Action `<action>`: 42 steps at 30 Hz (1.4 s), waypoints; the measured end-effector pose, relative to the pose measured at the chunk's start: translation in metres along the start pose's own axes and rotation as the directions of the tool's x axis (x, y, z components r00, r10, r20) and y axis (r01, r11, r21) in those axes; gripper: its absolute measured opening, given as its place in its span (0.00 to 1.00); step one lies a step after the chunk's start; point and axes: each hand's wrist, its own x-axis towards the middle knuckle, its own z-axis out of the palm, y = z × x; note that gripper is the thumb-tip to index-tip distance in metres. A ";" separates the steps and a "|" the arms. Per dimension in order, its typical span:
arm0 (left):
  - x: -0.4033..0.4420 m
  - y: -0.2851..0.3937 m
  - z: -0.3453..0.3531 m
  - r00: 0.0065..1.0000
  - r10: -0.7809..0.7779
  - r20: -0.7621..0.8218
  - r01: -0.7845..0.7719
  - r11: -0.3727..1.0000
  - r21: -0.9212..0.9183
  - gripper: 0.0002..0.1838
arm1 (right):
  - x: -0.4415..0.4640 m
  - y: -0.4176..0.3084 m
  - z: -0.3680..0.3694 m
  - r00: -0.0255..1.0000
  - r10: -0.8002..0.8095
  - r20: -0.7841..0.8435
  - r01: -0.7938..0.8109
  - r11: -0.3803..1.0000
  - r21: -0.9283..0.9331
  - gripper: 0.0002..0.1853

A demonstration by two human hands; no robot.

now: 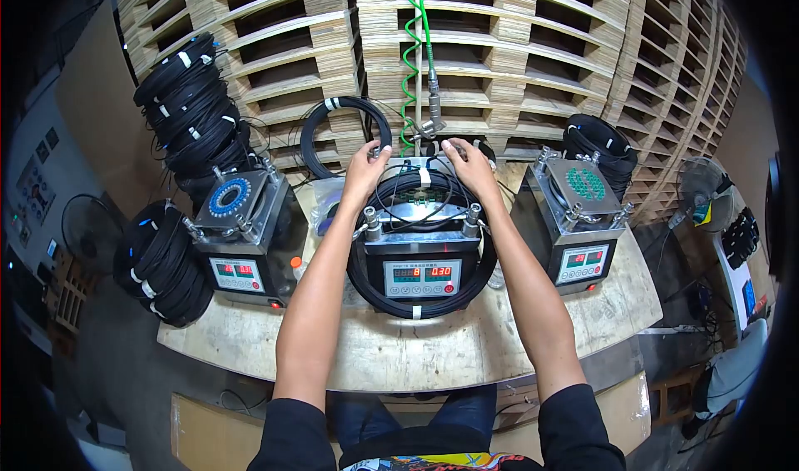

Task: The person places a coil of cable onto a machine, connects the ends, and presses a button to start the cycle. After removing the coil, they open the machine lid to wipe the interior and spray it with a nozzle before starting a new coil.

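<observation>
The middle polishing machine (433,263) stands in front of me, its red digits lit. A coil of black cable (491,275) with white tape ties hangs around its front, and thin loose cable loops lie across its top. My left hand (366,171) is at the machine's rear left corner, thumb and fingers closed around a metal knob (376,150). At the rear right corner, my right hand (472,170) has its thumb and fingers drawn together; what lies between them is hidden. Two metal clamp knobs (473,213) stand at the front corners.
Similar machines stand at left (237,221) and right (578,217) on the wooden table (399,354). Black cable coils are stacked at left (187,113), with another coil (312,142) behind. A green air hose (429,30) hangs before wooden pallets (491,22). A person's sleeve (736,363) shows far right.
</observation>
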 end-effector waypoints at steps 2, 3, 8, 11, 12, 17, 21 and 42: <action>0.001 -0.002 0.000 1.000 0.001 -0.007 -0.001 1.000 -0.004 0.34 | 0.002 0.004 0.002 1.000 -0.009 0.009 0.009 0.998 0.058 0.28; 0.002 -0.003 0.000 1.000 -0.016 -0.001 0.016 1.000 -0.013 0.33 | 0.002 0.004 0.002 1.000 -0.019 0.018 0.017 0.993 0.117 0.27; 0.004 -0.005 0.000 0.999 -0.047 0.015 0.047 0.999 -0.016 0.32 | 0.001 0.004 -0.001 0.999 0.024 0.041 -0.031 0.982 0.184 0.25; 0.002 -0.002 -0.001 0.998 -0.063 0.008 0.063 0.998 -0.005 0.33 | 0.000 -0.001 -0.003 0.999 0.033 0.034 -0.039 0.982 0.184 0.25; 0.001 0.000 -0.001 0.999 -0.048 0.009 0.048 0.999 0.014 0.33 | -0.001 -0.002 -0.003 0.999 0.041 0.032 -0.046 0.982 0.181 0.26; 0.000 0.004 -0.003 0.998 -0.057 0.033 0.057 0.998 0.005 0.34 | -0.001 -0.002 -0.001 0.998 0.059 0.003 -0.059 0.989 0.137 0.28; 0.001 0.000 -0.003 0.999 -0.049 0.011 0.048 0.998 0.028 0.34 | -0.002 -0.003 -0.004 0.996 0.069 -0.047 -0.063 0.991 0.120 0.27; 0.000 -0.006 -0.003 0.991 0.121 -0.062 -0.105 0.971 0.214 0.20 | 0.060 0.071 0.026 0.833 0.552 0.038 -0.542 0.800 0.257 0.23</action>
